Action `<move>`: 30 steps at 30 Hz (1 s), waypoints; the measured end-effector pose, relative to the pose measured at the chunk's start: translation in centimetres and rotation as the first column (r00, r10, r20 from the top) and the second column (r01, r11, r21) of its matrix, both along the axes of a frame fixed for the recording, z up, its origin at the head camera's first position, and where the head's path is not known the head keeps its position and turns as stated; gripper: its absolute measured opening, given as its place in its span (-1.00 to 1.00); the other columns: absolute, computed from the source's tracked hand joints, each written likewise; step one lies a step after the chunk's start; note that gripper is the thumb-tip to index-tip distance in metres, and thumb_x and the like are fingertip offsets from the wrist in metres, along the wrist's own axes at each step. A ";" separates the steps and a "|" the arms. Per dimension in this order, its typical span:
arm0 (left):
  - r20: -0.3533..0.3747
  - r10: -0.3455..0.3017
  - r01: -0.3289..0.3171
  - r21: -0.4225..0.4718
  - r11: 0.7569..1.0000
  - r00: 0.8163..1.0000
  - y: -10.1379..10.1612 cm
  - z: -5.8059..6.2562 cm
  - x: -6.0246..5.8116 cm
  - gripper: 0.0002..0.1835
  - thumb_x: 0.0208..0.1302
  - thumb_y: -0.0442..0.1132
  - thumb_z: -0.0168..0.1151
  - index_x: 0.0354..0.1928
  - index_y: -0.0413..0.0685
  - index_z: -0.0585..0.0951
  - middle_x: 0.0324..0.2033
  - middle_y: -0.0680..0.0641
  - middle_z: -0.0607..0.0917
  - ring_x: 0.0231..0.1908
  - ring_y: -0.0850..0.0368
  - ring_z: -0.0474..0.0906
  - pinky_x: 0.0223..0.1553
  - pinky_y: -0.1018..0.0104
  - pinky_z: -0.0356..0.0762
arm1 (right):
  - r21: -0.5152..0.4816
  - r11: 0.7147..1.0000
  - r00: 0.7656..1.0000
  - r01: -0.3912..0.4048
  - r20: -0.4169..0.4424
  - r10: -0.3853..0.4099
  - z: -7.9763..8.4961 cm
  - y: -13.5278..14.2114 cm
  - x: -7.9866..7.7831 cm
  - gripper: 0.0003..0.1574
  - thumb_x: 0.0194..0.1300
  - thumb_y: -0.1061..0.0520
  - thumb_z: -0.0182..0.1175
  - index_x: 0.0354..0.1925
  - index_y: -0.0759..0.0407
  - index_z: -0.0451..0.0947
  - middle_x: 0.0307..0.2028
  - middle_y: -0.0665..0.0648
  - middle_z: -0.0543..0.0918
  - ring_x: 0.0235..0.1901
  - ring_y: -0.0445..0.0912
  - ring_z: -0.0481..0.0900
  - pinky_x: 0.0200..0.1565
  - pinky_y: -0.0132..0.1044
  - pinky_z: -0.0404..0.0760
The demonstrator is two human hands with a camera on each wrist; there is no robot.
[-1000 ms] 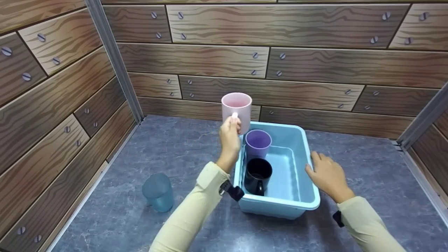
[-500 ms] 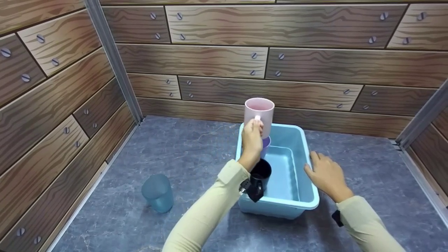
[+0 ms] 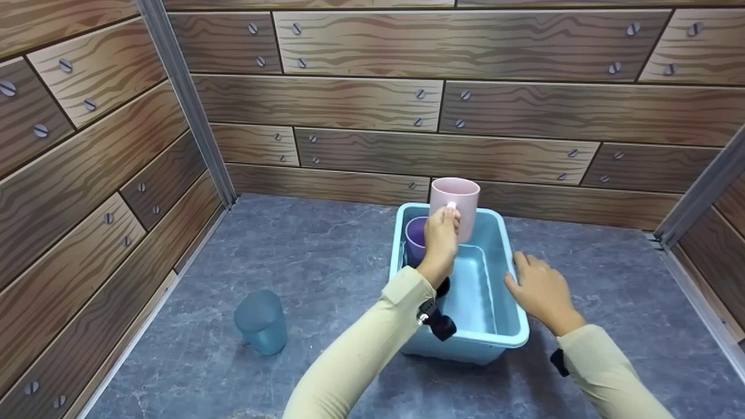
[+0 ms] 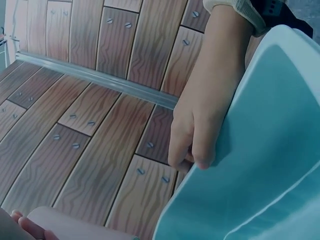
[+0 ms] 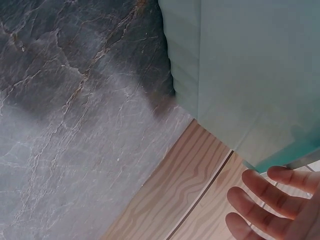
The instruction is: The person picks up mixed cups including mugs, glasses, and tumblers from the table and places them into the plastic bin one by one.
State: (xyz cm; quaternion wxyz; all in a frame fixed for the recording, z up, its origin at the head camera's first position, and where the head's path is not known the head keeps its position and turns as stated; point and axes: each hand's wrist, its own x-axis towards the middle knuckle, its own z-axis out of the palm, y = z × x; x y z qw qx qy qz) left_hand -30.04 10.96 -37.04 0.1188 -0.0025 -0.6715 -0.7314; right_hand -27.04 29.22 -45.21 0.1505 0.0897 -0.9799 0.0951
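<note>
My left hand point(image 3: 442, 241) grips a pink mug point(image 3: 465, 216) by its handle and holds it upright over the far part of a light blue plastic basin point(image 3: 517, 333). At the bottom edge of the left wrist view the pink mug point(image 4: 75, 227) shows only in part. Inside the basin, along its left side, stand a purple cup point(image 3: 415, 237) and a black mug point(image 3: 443, 287), mostly hidden behind my left hand and wrist. My right hand point(image 3: 542, 289) rests on the basin's right rim with fingers extended; in the right wrist view its fingers point(image 5: 260, 205) are spread beside the rim.
A blue-grey translucent mug point(image 3: 263, 326) stands on the dark marbled tabletop point(image 3: 326, 279), left of the basin. Wood-patterned panels point(image 3: 349, 105) close off the back and both sides, with metal posts point(image 3: 189, 99) at the corners.
My left hand has carried the pink mug rightward and somewhat lower, from the basin's left rim to over its inside. My right hand has stayed at the right rim.
</note>
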 end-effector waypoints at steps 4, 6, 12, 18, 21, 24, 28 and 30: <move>0.031 -0.026 0.025 0.025 0.999 0.999 0.8 -0.3 -0.2 -0.70 0.31 -0.35 -0.08 -0.62 -0.14 0.40 -0.70 0.14 0.28 -0.61 0.33 0.21 -0.54 0.55 0.15 | -0.001 1.000 1.000 0.004 -0.005 -0.004 -0.1 0.0 0.0 -0.47 0.28 0.00 0.01 0.02 0.42 0.38 -0.18 0.44 0.56 -0.30 0.31 0.55 -0.31 0.19 0.49; 0.048 -0.029 0.027 0.031 0.999 0.998 1.1 -0.5 -0.3 -0.69 0.31 -0.34 -0.08 -0.63 -0.12 0.39 -0.69 0.14 0.28 -0.61 0.32 0.21 -0.55 0.54 0.15 | 0.002 1.000 1.000 0.006 -0.001 -0.006 -0.1 0.0 0.0 -0.47 0.28 0.00 0.01 0.03 0.42 0.38 -0.18 0.45 0.56 -0.29 0.31 0.55 -0.30 0.20 0.49; 0.075 -0.041 0.038 0.039 0.999 0.996 1.9 -1.0 -0.7 -0.68 0.33 -0.32 -0.07 -0.63 -0.10 0.38 -0.69 0.13 0.29 -0.61 0.32 0.22 -0.54 0.55 0.16 | 0.010 1.000 1.000 0.017 0.003 -0.017 -0.2 0.1 -0.1 -0.44 0.28 0.00 0.02 0.05 0.43 0.37 -0.16 0.46 0.55 -0.28 0.32 0.54 -0.28 0.21 0.48; 0.094 -0.047 0.042 0.054 0.998 0.994 2.7 -1.5 -0.9 -0.69 0.31 -0.33 -0.06 -0.64 -0.11 0.39 -0.70 0.15 0.28 -0.62 0.34 0.20 -0.54 0.56 0.15 | 0.012 1.000 1.000 0.015 0.000 -0.015 -0.2 0.1 -0.1 -0.43 0.28 -0.02 0.02 0.04 0.43 0.37 -0.18 0.45 0.56 -0.32 0.30 0.55 -0.31 0.19 0.49; 0.102 -0.049 0.043 0.066 0.997 0.994 3.2 -1.8 -1.0 -0.69 0.30 -0.33 -0.05 -0.64 -0.11 0.39 -0.70 0.15 0.28 -0.62 0.34 0.20 -0.55 0.56 0.16 | 0.011 1.000 1.000 0.015 0.000 -0.015 -0.2 0.1 0.0 -0.43 0.28 -0.02 0.02 0.04 0.44 0.37 -0.19 0.45 0.56 -0.32 0.29 0.55 -0.32 0.18 0.50; 0.115 -0.050 0.042 0.067 0.997 0.992 3.6 -2.0 -1.0 -0.68 0.31 -0.32 -0.06 -0.64 -0.10 0.39 -0.69 0.15 0.28 -0.62 0.33 0.20 -0.54 0.55 0.16 | 0.008 1.000 1.000 0.012 -0.007 -0.012 -0.1 0.1 0.0 -0.44 0.27 0.00 0.03 0.03 0.43 0.38 -0.20 0.45 0.56 -0.33 0.29 0.55 -0.33 0.17 0.50; 0.121 -0.032 0.028 0.031 0.999 0.992 4.0 -2.2 -1.0 -0.68 0.31 -0.33 -0.06 -0.64 -0.13 0.39 -0.69 0.15 0.28 -0.62 0.33 0.19 -0.53 0.55 0.15 | 0.001 1.000 1.000 0.009 -0.016 -0.009 -0.1 0.0 0.0 -0.51 0.27 0.02 0.06 -0.02 0.41 0.40 -0.24 0.41 0.57 -0.36 0.26 0.55 -0.36 0.15 0.50; 0.124 -0.016 0.015 0.006 1.000 0.992 4.2 -2.2 -1.0 -0.70 0.29 -0.34 -0.05 -0.64 -0.15 0.40 -0.70 0.15 0.27 -0.62 0.34 0.19 -0.53 0.56 0.14 | 0.000 1.000 1.000 0.008 -0.015 -0.008 0.0 0.0 0.0 -0.53 0.28 0.02 0.06 -0.04 0.40 0.40 -0.26 0.39 0.57 -0.37 0.24 0.55 -0.37 0.14 0.50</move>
